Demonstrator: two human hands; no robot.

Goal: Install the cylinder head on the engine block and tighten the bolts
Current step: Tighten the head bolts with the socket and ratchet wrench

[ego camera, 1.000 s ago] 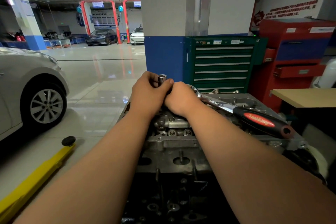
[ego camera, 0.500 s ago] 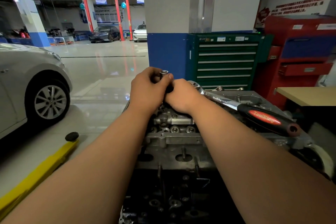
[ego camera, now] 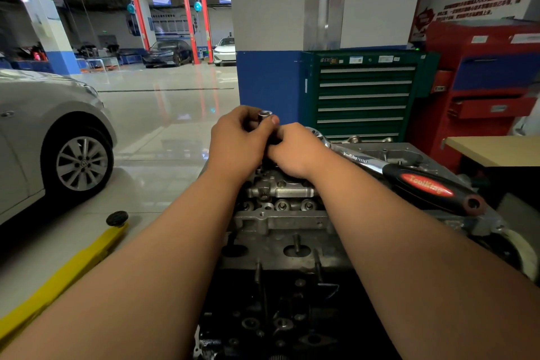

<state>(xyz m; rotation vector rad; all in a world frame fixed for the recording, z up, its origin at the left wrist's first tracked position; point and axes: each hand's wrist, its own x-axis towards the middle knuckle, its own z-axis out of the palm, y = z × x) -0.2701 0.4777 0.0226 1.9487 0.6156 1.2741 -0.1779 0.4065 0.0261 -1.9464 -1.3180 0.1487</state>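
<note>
The grey metal cylinder head (ego camera: pixel 280 222) lies on the dark engine block (ego camera: pixel 280 318) in front of me. Over its far end my left hand (ego camera: pixel 239 143) pinches a chrome socket (ego camera: pixel 264 114) that stands upright, thumb against its top. My right hand (ego camera: pixel 295 152) is curled right beside it, fingers hidden behind the knuckles; what it holds is out of sight. A ratchet wrench (ego camera: pixel 409 178) with a black and red handle lies on the head to the right of my right wrist, its chrome head just behind that hand.
A green drawer cabinet (ego camera: pixel 362 96) and a red tool cabinet (ego camera: pixel 491 88) stand behind the engine. A wooden table edge (ego camera: pixel 496 149) is at the right. A silver car (ego camera: pixel 43 140) and a yellow lift arm (ego camera: pixel 58 280) occupy the left floor.
Both hands stay together at the socket on the far end of the head. The view has shifted slightly; the ratchet lies in the same place.
</note>
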